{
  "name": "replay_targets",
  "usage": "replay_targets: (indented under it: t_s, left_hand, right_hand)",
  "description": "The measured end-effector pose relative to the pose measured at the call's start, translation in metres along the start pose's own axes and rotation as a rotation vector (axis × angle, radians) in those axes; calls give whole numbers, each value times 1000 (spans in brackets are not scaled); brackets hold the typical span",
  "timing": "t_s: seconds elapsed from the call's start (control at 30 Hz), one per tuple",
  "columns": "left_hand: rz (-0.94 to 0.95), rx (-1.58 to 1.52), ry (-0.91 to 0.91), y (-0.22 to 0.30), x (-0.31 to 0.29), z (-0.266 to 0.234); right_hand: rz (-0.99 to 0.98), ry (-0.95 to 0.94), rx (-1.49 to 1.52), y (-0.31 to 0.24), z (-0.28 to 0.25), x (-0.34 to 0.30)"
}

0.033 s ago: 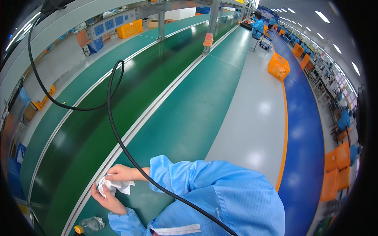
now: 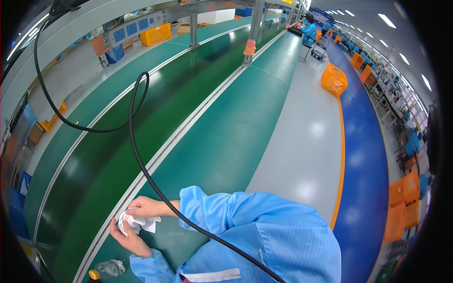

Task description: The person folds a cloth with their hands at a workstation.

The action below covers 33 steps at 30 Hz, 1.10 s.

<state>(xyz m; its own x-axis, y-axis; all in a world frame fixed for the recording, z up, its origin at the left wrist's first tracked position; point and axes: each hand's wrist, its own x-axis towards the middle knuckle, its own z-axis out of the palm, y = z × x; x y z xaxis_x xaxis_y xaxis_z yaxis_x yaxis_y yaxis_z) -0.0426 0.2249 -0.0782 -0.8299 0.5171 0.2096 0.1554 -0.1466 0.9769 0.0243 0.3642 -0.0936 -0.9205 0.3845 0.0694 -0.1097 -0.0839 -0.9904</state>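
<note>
A crumpled white cloth [image 2: 141, 222] is held between my two hands, over the green bench top beside the metal rail. My right hand [image 2: 145, 206] closes on its upper side, fingers bent over the fabric. From below, my left hand [image 2: 132, 239] grips the same cloth, its thumb and fingers curled round the edge. A loose corner of the fabric hangs toward the right. Whether anything lies inside the folds is hidden. Close to my left sleeve, a clear plastic bottle [image 2: 111, 269] lies on the bench next to a yellow-capped dark container [image 2: 94, 275].
A black cable [image 2: 141, 162] loops across the scene and passes over my right forearm. Left of the rail [image 2: 188, 126] runs a dark green conveyor belt [image 2: 155, 118]. An orange crate [image 2: 334, 80] stands on the floor, and a person in blue [image 2: 308, 30] sits at the far end.
</note>
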Motion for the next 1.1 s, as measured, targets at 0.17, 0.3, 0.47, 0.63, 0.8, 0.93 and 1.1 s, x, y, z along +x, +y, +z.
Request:
replay_targets:
  t_s: [0.17,0.3,0.47,0.63,0.8,0.93,1.1]
  left_hand:
    - [352,547,99,-1,-1,-2]
    - [376,392,-177,-9,-5,-8]
    - [186,131,-259,-1,-9,7]
    - [137,233,-156,-12,0,-5]
    - [93,147,-121,-15,-1,-2]
    - [-1,163,-211,-10,-6,-2]
    - [24,232,-210,-11,-6,0]
  right_hand:
    - [-14,60,273,1,-3,0]
    - [72,15,367,-5,-2,-5]
    - [12,-64,238,-13,8,-13]
    - [-66,-74,119,-11,9,-11]
    - [-635,239,-330,2,8,-3]
    - [-218,148,258,-15,5,-11]
    - [80,47,821,-6,1,-7]
